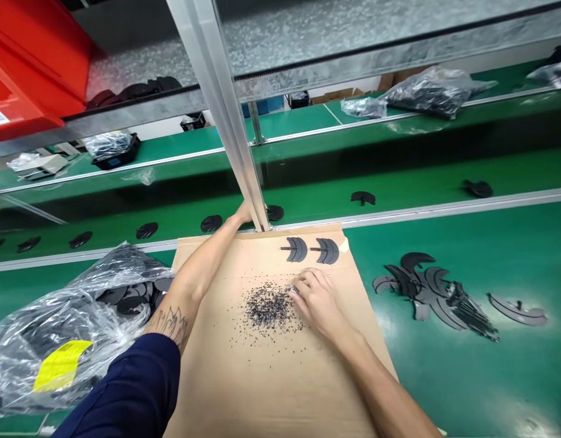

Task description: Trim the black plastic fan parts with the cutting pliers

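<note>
Tiny black pieces (268, 306) lie in a loose heap on a sheet of cardboard (271, 401), with strays scattered around its edges. The right hand (314, 298) is at the heap's right edge, its fingers curled and close together; whether they pinch one of the pieces I cannot tell. The left hand (244, 212) reaches past the far edge of the cardboard to the green belt (321, 207), partly hidden by the metal post (226, 121). A round black part (275, 213) shows just beyond the post, next to that hand; I cannot tell whether its fingers are spread or gripping the part. Two fan-shaped black parts (327, 250) lie side by side near the cardboard's far right corner. To the right, a pile of curved black parts (438, 283) rests on the green bench (467, 389), with a single crescent-shaped part (518, 310) just beside it. To the left lies a clear plastic bag (16, 340) of black parts, bearing a yellow label (61, 365). More round black discs (146, 230) sit spaced along the belt
</note>
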Available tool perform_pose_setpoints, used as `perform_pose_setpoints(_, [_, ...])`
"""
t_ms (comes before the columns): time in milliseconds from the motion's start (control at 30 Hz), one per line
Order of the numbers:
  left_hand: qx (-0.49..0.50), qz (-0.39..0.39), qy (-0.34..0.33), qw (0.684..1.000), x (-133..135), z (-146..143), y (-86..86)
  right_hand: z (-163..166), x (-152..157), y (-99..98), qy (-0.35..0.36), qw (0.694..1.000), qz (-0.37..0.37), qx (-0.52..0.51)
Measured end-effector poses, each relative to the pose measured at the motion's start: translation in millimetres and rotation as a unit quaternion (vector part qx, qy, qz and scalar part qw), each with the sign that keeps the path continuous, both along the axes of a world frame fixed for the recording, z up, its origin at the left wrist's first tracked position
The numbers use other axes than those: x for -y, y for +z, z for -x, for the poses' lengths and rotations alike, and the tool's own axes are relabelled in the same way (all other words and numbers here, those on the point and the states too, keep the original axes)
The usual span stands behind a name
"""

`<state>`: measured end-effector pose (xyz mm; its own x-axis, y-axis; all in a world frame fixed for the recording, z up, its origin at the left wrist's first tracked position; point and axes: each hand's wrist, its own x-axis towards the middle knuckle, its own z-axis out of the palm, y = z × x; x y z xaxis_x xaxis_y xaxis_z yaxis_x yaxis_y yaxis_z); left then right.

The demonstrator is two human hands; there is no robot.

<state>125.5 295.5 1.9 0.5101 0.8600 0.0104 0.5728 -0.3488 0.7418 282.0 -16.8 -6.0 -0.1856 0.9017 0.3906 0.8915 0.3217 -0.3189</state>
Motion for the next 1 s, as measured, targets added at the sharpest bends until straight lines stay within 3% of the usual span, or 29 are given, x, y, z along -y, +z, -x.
perform_pose_setpoints(167, [-0.03, -0.041, 0.126, 0.991, 20.3, 94.2, 39.1, 2.7, -2.8, 0.9, 0.017, 0.999, -0.027, -0.01])
perform_pose_setpoints(300, [-0.034, -0.028, 0.158, 0.986, 82.4, 158.8, 61.9, 9.6, -3.9, 4.6, 0.066, 0.995, -0.059, -0.052])
perform_pose_setpoints(433, [-0.011, 0.045, 0.113, 0.993, 183.6, 170.3, 43.8, 31.7, -0.9, 11.1, 0.153, 0.983, -0.037, -0.095])
perform_pose_setpoints(500, [0.056, 0.123, 0.014, 0.991, 231.6, 160.4, 26.9, 47.7, 2.3, 13.7, 0.197, 0.975, 0.003, -0.104])
perform_pose_setpoints(600, [0.1, 0.177, -0.032, 0.979, 277.8, 150.0, 12.8, 70.7, 6.7, 14.2, 0.263, 0.954, 0.064, -0.131])
perform_pose_setpoints(700, [0.036, 0.117, -0.074, 0.99, 286.3, 167.2, 21.6, 84.5, 6.6, 12.9, 0.271, 0.935, 0.124, -0.191])
perform_pose_setpoints(767, [-0.087, 0.011, -0.1, 0.991, 277.9, 194.0, 34.3, 87.9, 3.2, 13.3, 0.206, 0.932, 0.166, -0.246])
perform_pose_setpoints(833, [-0.246, -0.081, -0.079, 0.963, 266.9, 224.6, 44.8, 88.9, -1.9, 15.3, 0.121, 0.913, 0.219, -0.321])
perform_pose_setpoints(900, [-0.361, -0.12, -0.08, 0.921, 258.9, 250.7, 49.2, 89.5, -6.9, 18.2, 0.064, 0.864, 0.283, -0.412])
perform_pose_setpoints(1000, [-0.428, -0.155, -0.1, 0.885, 254.9, 272.3, 47.1, 91.0, -11.3, 22.0, 0.042, 0.777, 0.348, -0.523])
